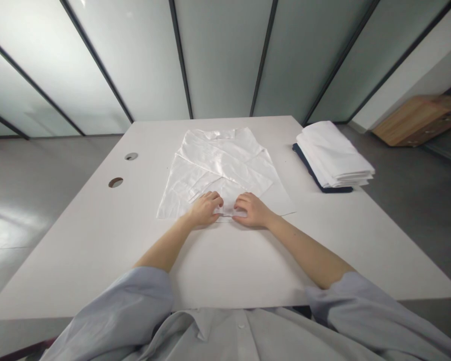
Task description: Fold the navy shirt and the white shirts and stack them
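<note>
Left hand and right hand, fingers curled, pinch the near hem of the white shirt, flat on the table beside a folded stack.

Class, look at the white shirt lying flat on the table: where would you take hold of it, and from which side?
Probably the near hem of the white shirt, from the person's side. It lies flat with sleeves folded across, and that free edge is where the left hand and right hand rest.

Both forearms reach forward, bare below rolled sleeves; left hand and right hand lie palms-down, fingertips nearly meeting.
</note>
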### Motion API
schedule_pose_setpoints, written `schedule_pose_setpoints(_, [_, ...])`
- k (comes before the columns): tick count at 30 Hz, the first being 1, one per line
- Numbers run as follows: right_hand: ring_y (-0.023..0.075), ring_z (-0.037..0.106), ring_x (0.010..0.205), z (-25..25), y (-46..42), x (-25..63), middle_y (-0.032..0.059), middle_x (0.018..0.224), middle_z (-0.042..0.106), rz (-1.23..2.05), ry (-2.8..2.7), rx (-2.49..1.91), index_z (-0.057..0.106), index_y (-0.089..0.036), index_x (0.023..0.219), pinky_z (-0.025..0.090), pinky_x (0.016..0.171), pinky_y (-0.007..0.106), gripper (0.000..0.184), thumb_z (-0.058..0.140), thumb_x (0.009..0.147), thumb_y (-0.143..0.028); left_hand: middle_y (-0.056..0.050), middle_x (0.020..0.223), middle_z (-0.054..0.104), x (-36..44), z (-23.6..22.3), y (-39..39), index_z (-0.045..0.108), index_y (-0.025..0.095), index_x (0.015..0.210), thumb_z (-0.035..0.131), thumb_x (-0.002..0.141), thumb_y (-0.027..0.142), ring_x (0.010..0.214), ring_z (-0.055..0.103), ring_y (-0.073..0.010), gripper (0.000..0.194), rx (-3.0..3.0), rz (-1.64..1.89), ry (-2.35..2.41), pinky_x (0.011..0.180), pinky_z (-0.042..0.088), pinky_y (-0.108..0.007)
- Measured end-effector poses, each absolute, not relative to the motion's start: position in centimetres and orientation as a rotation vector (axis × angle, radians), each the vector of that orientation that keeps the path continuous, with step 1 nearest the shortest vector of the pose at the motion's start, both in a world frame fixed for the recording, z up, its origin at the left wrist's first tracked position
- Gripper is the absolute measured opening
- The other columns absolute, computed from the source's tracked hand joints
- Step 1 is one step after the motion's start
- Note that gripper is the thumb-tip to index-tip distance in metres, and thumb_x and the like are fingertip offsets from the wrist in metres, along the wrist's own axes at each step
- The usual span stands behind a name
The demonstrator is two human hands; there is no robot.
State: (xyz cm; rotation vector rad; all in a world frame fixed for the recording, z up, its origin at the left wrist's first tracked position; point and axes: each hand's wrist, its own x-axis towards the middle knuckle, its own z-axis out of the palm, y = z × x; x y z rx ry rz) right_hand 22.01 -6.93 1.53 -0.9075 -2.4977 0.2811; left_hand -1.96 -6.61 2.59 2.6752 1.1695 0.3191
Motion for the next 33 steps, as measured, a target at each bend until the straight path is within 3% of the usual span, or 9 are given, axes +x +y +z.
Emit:
schedule_pose_setpoints(3, [0.0219, 0.057, 0.086, 1.2, -7.1, 21.3, 0.0076, 0.091, 0.066, 0.274, -2.564, -0.856, 0.071, -0.02, 0.09, 0.041, 0.082, 0.036, 0.016, 0.067, 0.079, -0.03, -0.007, 0.096, 0.062, -1.6, 2.6, -6.6, 0.063, 0.021, 0.09, 0.057, 0.073, 0.017, 0.09, 0.058, -0.0223, 0.019, 2.694, 0.276, 1.117, 0.082, 0.047, -0.034])
schedule_pose_setpoints(8, [0.0191, 0.058, 0.075, 0.6, -6.6, 21.2, 0.0053, 0.075, 0.064, 0.293, -2.549, -0.904, 0.068, -0.019, 0.075, 0.041, 0.074, 0.032, 0.015, 0.055, 0.082, -0.016, -0.005, 0.085, 0.063, -1.5, 2.2, -6.5, 0.063, 0.02, 0.083, 0.053, 0.072, 0.015, 0.082, 0.059, -0.0204, 0.015, 2.646, 0.286, 1.069, 0.077, 0.046, -0.032])
schedule_pose_setpoints(15, [0.0181, 0.06, 0.075, 1.1, -7.0, 21.6, 0.0043, 0.077, 0.067, 0.422, -2.465, -0.847, 0.066, -0.02, 0.079, 0.043, 0.076, 0.032, 0.017, 0.051, 0.086, -0.022, -0.004, 0.082, 0.065, -1.6, 2.0, -6.6, 0.066, 0.02, 0.082, 0.056, 0.078, 0.025, 0.081, 0.061, -0.0187, 0.012, 2.55, 0.405, 0.933, 0.08, 0.046, -0.032])
schedule_pose_setpoints(18, [0.0197, 0.062, 0.08, 1.2, -7.1, 21.7, 0.0056, 0.081, 0.068, 0.451, -2.434, -0.836, 0.067, -0.02, 0.084, 0.045, 0.078, 0.033, 0.014, 0.055, 0.085, -0.027, -0.005, 0.088, 0.065, -1.8, 1.9, -6.7, 0.064, 0.02, 0.09, 0.064, 0.078, 0.041, 0.085, 0.061, -0.0198, 0.024, 2.481, 0.533, 1.007, 0.08, 0.048, -0.034])
schedule_pose_setpoints(23, [0.0216, 0.061, 0.087, 1.1, -6.9, 21.6, 0.0078, 0.09, 0.068, 0.398, -2.445, -0.862, 0.069, -0.019, 0.084, 0.045, 0.081, 0.035, 0.013, 0.065, 0.08, -0.03, -0.012, 0.128, 0.057, -1.9, 1.7, -7.0, 0.06, 0.021, 0.117, 0.078, 0.065, 0.051, 0.119, 0.052, -0.0282, 0.062, 2.574, 0.519, 1.069, 0.1, 0.043, -0.043])
schedule_pose_setpoints(26, [0.0209, 0.06, 0.087, 1.1, -6.8, 21.5, 0.0071, 0.091, 0.066, 0.401, -2.491, -0.885, 0.07, -0.02, 0.083, 0.045, 0.082, 0.036, 0.013, 0.068, 0.079, -0.032, -0.01, 0.131, 0.056, -1.7, 1.6, -7.1, 0.065, 0.024, 0.115, 0.075, 0.072, 0.047, 0.123, 0.051, -0.0288, 0.05, 2.603, 0.411, 1.085, 0.104, 0.04, -0.045])
schedule_pose_setpoints(33, [0.0207, 0.059, 0.085, 0.8, -6.5, 21.5, 0.0066, 0.089, 0.064, 0.413, -2.481, -0.925, 0.07, -0.019, 0.083, 0.045, 0.081, 0.035, 0.012, 0.067, 0.08, -0.031, -0.008, 0.116, 0.062, -1.4, 1.3, -6.8, 0.071, 0.026, 0.111, 0.063, 0.083, 0.043, 0.106, 0.059, -0.0244, 0.034, 2.612, 0.416, 1.033, 0.099, 0.044, -0.04])
